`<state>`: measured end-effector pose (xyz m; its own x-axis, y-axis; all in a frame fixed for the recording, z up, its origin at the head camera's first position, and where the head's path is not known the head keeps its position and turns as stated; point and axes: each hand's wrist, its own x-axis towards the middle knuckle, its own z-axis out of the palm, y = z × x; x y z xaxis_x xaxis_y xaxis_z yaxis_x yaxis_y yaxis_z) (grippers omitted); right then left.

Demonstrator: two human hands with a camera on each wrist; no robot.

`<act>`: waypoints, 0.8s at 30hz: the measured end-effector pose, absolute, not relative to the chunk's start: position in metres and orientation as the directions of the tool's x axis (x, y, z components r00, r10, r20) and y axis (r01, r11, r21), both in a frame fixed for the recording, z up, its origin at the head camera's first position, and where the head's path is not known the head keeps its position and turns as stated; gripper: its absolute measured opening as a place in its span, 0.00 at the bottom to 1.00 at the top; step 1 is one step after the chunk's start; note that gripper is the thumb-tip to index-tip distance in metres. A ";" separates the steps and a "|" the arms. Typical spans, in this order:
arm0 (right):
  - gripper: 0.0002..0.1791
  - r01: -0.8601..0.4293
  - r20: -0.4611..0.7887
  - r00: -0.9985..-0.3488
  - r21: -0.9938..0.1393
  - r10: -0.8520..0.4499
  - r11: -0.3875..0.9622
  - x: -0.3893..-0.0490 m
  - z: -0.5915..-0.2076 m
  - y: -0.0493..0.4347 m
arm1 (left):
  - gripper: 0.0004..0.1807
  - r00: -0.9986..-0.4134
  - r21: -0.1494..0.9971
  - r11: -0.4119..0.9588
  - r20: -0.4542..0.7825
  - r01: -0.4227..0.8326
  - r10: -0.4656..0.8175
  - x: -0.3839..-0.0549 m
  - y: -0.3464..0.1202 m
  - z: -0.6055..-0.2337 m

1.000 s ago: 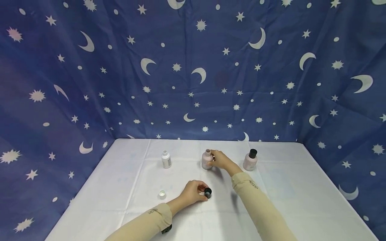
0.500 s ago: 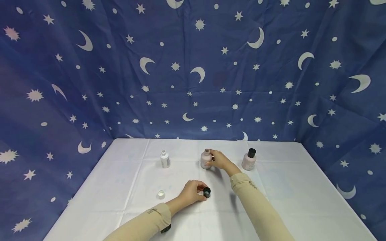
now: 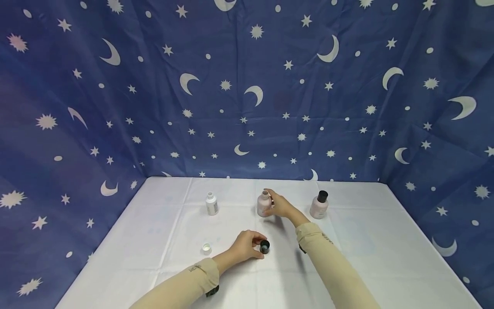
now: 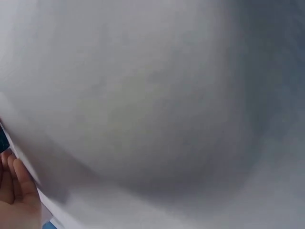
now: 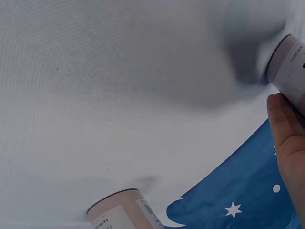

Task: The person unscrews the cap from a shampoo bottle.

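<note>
On the white table in the head view, my left hand [image 3: 244, 247] is beside a small black cap [image 3: 264, 246]. Thumb and fingers are spread to either side of the cap, whose hollow side faces up. Farther back, my right hand [image 3: 282, 206] is around the right side of an uncapped pale pink bottle [image 3: 263, 205]. A finger extends behind the bottle's neck and the thumb lies by its front. The bottle stands upright. In the right wrist view, the fingers [image 5: 281, 117] look mostly straight beside the bottle [image 5: 289, 71]; the far side of that contact is hidden.
A white uncapped bottle [image 3: 212, 204] stands at the back left, with a white cap [image 3: 206, 248] in front of it. To the right stands a pink bottle with a black cap [image 3: 319, 205]. A blue curtain with moons and stars [image 3: 247, 94] hangs behind the table.
My right hand's finger has lifted and straightened a little near the bottle's neck. The left thumb and fingers have parted slightly around the black cap. Cap and bottles stay in place.
</note>
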<state>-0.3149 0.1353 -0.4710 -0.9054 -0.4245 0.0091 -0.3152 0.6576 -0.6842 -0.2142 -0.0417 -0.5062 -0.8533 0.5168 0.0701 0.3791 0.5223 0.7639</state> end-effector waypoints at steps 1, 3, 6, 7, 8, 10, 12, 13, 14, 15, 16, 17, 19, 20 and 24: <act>0.47 -0.312 0.007 -0.904 -0.693 -0.427 0.650 -0.315 -0.471 0.136 | 0.24 -0.849 0.766 0.521 0.059 0.376 0.525 -0.215 -0.042 -0.505; 0.48 -0.294 -0.009 -0.906 -0.706 -0.423 0.644 -0.314 -0.470 0.137 | 0.25 -0.837 0.773 0.513 0.041 0.373 0.546 -0.216 -0.043 -0.504; 0.48 -0.278 -0.033 -0.909 -0.698 -0.416 0.660 -0.313 -0.471 0.139 | 0.27 -0.817 0.778 0.504 0.021 0.375 0.576 -0.218 -0.045 -0.501; 0.47 -0.270 -0.040 -0.911 -0.694 -0.411 0.667 -0.312 -0.471 0.140 | 0.27 -0.812 0.779 0.502 0.015 0.376 0.584 -0.218 -0.046 -0.500; 0.46 -0.265 -0.045 -0.913 -0.690 -0.406 0.673 -0.311 -0.472 0.141 | 0.27 -0.806 0.782 0.499 0.007 0.373 0.591 -0.219 -0.046 -0.499; 0.45 -0.261 -0.045 -0.917 -0.683 -0.396 0.682 -0.309 -0.472 0.143 | 0.26 -0.800 0.789 0.499 -0.016 0.358 0.600 -0.220 -0.048 -0.496; 0.43 -0.257 -0.044 -0.921 -0.676 -0.386 0.690 -0.307 -0.471 0.146 | 0.25 -0.794 0.798 0.500 -0.045 0.336 0.606 -0.221 -0.049 -0.494; 0.43 -0.257 -0.041 -0.923 -0.674 -0.382 0.692 -0.306 -0.471 0.147 | 0.25 -0.790 0.804 0.497 -0.057 0.327 0.611 -0.221 -0.050 -0.492; 0.41 -0.259 -0.038 -0.924 -0.671 -0.381 0.695 -0.305 -0.470 0.149 | 0.24 -0.789 0.811 0.497 -0.073 0.309 0.611 -0.222 -0.051 -0.490; 0.40 -0.263 -0.036 -0.924 -0.665 -0.382 0.699 -0.305 -0.470 0.150 | 0.24 -0.787 0.814 0.497 -0.084 0.299 0.611 -0.223 -0.052 -0.489; 0.39 -0.267 -0.035 -0.922 -0.662 -0.385 0.700 -0.304 -0.470 0.151 | 0.23 -0.784 0.818 0.494 -0.088 0.295 0.614 -0.223 -0.053 -0.487; 0.38 -0.270 -0.035 -0.921 -0.660 -0.387 0.701 -0.304 -0.471 0.153 | 0.22 -0.782 0.820 0.492 -0.092 0.292 0.616 -0.224 -0.054 -0.486; 0.34 -0.283 -0.030 -0.917 -0.654 -0.399 0.701 -0.302 -0.472 0.157 | 0.20 -0.779 0.817 0.491 -0.085 0.303 0.621 -0.225 -0.056 -0.485; 0.32 -0.295 -0.027 -0.913 -0.646 -0.407 0.704 -0.302 -0.473 0.159 | 0.18 -0.780 0.812 0.493 -0.078 0.311 0.621 -0.226 -0.057 -0.484; 0.25 -0.321 -0.018 -0.906 -0.626 -0.424 0.711 -0.297 -0.477 0.168 | 0.11 -0.793 0.774 0.521 -0.043 0.358 0.608 -0.228 -0.059 -0.484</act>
